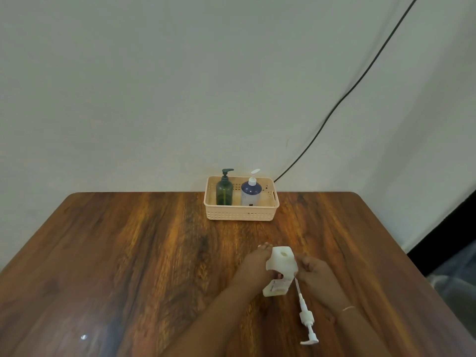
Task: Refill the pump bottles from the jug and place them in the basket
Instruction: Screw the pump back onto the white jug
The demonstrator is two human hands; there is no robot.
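A white jug (281, 264) with an open mouth and a side handle stands on the wooden table (128, 253). My left hand (257, 264) grips its left side. My right hand (316, 276) is just to the right of the jug, its fingertips pinching the thin tube end of a white pump head (306, 318), which lies on the table pointing toward me. A peach basket (242, 216) at the far edge holds a dark green pump bottle (224, 192) on the left and a blue and white pump bottle (251, 191) on the right, both upright.
The basket stands against a pale wall. A black cable (334, 109) runs diagonally down the wall to behind the basket. The table's right edge is close to my right arm, with a dark gap and floor beyond it.
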